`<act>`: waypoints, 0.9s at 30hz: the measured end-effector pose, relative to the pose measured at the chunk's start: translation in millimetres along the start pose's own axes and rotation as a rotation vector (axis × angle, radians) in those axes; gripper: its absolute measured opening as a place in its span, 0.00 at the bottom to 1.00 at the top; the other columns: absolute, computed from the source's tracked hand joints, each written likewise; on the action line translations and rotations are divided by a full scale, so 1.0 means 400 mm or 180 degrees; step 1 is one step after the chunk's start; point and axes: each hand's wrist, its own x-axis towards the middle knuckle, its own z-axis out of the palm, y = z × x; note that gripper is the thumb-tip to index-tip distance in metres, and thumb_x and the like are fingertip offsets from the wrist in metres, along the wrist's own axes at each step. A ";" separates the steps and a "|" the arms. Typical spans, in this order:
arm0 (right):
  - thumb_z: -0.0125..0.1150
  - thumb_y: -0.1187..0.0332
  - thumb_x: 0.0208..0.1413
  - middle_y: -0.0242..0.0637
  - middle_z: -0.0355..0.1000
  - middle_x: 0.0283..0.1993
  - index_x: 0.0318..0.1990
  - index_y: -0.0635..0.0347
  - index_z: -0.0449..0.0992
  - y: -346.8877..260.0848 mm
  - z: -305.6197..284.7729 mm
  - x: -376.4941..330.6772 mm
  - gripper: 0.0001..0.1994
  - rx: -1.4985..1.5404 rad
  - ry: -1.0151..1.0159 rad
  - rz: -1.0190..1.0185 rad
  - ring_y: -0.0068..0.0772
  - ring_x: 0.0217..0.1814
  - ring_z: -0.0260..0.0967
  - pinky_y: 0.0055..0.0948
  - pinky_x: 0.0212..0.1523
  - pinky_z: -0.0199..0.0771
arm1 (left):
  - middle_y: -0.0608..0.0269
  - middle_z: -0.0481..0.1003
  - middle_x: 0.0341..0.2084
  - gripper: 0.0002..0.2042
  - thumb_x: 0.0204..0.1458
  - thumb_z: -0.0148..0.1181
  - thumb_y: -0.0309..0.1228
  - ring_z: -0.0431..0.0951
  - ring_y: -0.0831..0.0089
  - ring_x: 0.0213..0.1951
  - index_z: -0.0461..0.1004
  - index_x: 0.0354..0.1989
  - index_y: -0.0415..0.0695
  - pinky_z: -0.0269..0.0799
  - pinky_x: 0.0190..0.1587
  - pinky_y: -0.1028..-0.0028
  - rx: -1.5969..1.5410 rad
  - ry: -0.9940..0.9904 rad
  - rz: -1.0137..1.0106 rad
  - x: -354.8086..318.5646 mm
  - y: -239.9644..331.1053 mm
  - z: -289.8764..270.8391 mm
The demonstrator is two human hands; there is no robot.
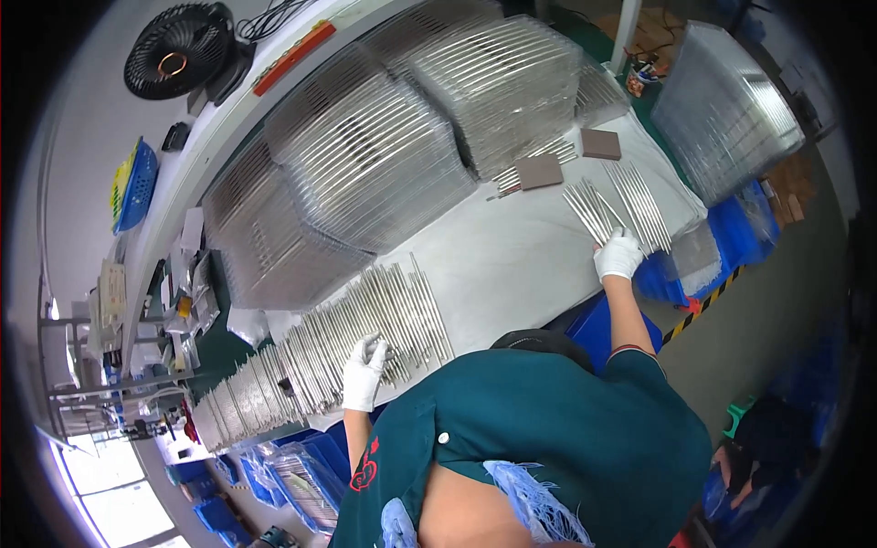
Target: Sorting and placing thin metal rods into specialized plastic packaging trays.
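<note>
Many thin silvery metal rods (361, 315) lie side by side in a long row across the left of the white-covered table. My left hand (362, 374), in a white glove, is over the near edge of that row, its fingers curled but apart, with nothing visible in them. Far to the right, my white-gloved right hand (619, 256) is closed at the near end of a slanted metal rod (611, 210). Around it lie two small groups of similar rods, one group (585, 208) to its left and another (642, 205) to its right. My right fingertips are partly hidden.
Large clear-wrapped stacks of rods (365, 155) line the table's back. Two brown blocks (539, 172) sit near the right-hand rods. Another wrapped stack (726, 110) stands at far right, above blue bins (744, 224). A black fan (178, 53) stands at upper left.
</note>
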 end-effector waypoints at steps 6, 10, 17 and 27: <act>0.61 0.41 0.36 0.45 0.47 0.66 0.61 0.45 0.56 -0.058 -0.028 0.019 0.42 -0.0661 0.0051 -0.1105 0.47 0.67 0.42 0.56 0.62 0.37 | 0.58 0.75 0.32 0.19 0.53 0.53 0.39 0.76 0.74 0.32 0.66 0.50 0.40 0.70 0.37 0.77 0.0572 -0.0037 -0.0203 -0.033 -0.002 0.022; 0.42 0.34 0.46 0.42 0.43 0.68 0.63 0.52 0.53 -0.014 0.049 0.060 0.41 -0.1084 0.0034 -0.1071 0.44 0.69 0.40 0.57 0.62 0.39 | 0.59 0.76 0.33 0.19 0.53 0.52 0.40 0.76 0.73 0.27 0.67 0.49 0.41 0.70 0.32 0.76 0.1185 0.0006 -0.0056 -0.049 0.011 0.001; 0.27 0.36 0.53 0.37 0.40 0.69 0.65 0.52 0.46 0.124 0.151 0.244 0.38 -0.1438 -0.0197 -0.1097 0.41 0.70 0.38 0.56 0.62 0.39 | 0.54 0.75 0.37 0.20 0.51 0.52 0.44 0.75 0.62 0.38 0.67 0.48 0.43 0.69 0.44 0.70 0.1063 0.0369 -0.0264 -0.112 -0.091 -0.014; 0.29 0.39 0.56 0.39 0.44 0.67 0.64 0.51 0.49 0.027 0.150 0.126 0.34 -0.1643 0.0215 -0.1202 0.39 0.67 0.45 0.55 0.59 0.47 | 0.52 0.75 0.37 0.19 0.53 0.49 0.44 0.75 0.60 0.38 0.68 0.47 0.44 0.69 0.43 0.70 0.1045 0.0744 -0.0371 -0.184 -0.155 -0.041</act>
